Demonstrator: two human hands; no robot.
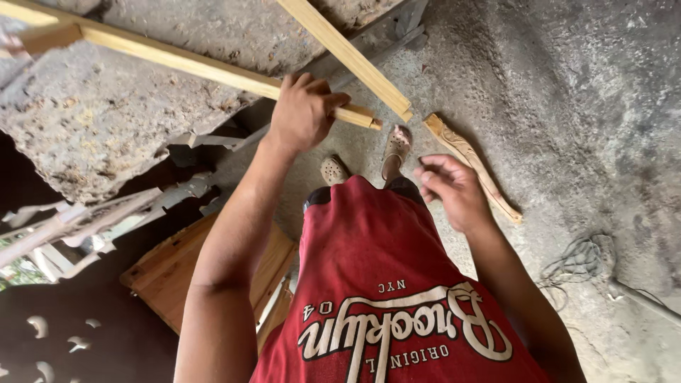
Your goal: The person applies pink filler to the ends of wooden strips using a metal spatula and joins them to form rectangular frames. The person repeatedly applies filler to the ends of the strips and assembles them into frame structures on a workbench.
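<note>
Left hand (303, 113): grip closed around a long pale wooden strip (191, 62), fingers wrapped over it near its end. The strip is thin, square-edged, light yellow raw wood, smooth-sawn; it runs from the hand up and away to the upper left corner of view, lying across a rough grey slab (92, 120). A short stub of it pokes out past the fist, end-grain showing slightly darker.

Right hand (452, 188): holds nothing, grip loose, fingers half curled and slightly spread, hanging in the air over the floor, well apart from the strip.

A second wooden strip (347, 55), same pale colour and a bit wider, crosses at an angle just above the left hand; its cut end sits near the first strip's stub. Can't tell whether the two touch.

On the grey concrete floor (567, 106): a carved wooden piece (469, 164), curved and ornamented, lies just beside the right hand's fingertips in view. Two feet in beige sandals (396, 145) stand below the strips. Red shirt (383, 284) fills the lower view. Wooden boards (170, 273) lie lower left; a tangle of cord (578, 259) lies at right.
</note>
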